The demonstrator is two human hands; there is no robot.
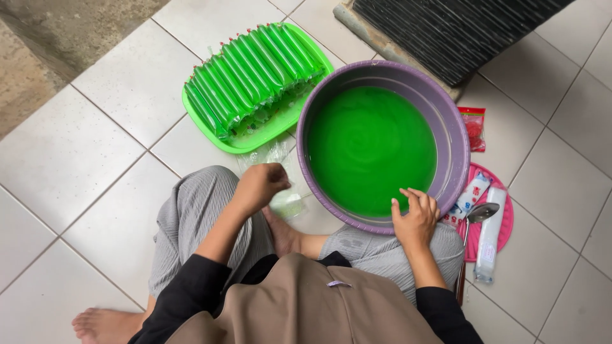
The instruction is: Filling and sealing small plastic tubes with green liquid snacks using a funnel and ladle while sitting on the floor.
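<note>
two hands, left (260,185) pinching clear bags (280,175), right (415,220) on basin rim (382,224)

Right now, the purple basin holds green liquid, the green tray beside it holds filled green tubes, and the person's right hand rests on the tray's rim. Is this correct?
Not quite. The head view shows the right hand resting on the rim of the purple basin, not the tray's. The rest holds: green liquid in the basin, filled green tubes on the green tray beside it.
</note>
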